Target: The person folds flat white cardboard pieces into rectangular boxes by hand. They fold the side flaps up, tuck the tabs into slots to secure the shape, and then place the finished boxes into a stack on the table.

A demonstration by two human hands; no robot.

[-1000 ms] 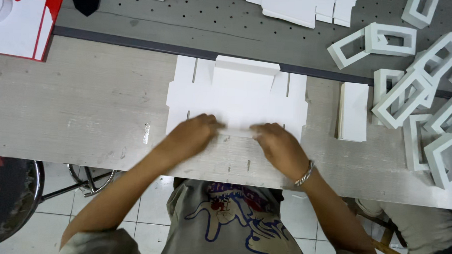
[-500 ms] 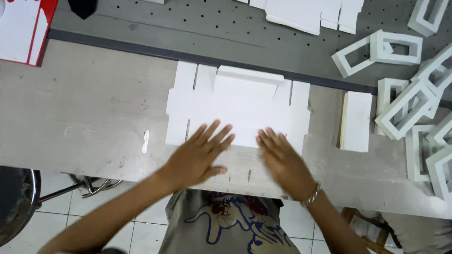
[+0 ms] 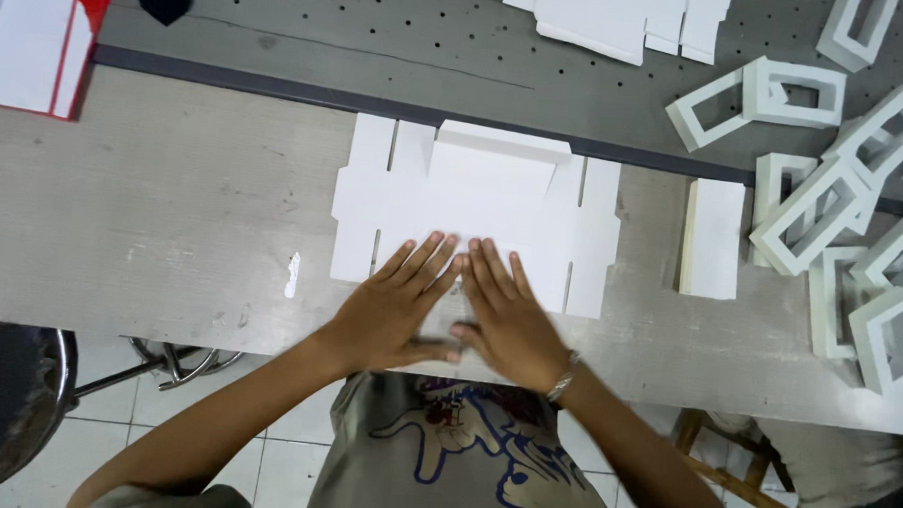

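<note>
Head view, looking down: left hand point(image 3: 395, 307) and right hand point(image 3: 504, 316), both flat with fingers spread, press side by side on a white die-cut cardboard blank point(image 3: 478, 210) lying at the near edge of the grey tabletop point(image 3: 152, 224). Pressing evenly along the fold should keep the crease straight. Folded white box frames point(image 3: 823, 217) crowd the right edge; a red-and-white sheet point(image 3: 29, 39) sits at the far left corner
</note>
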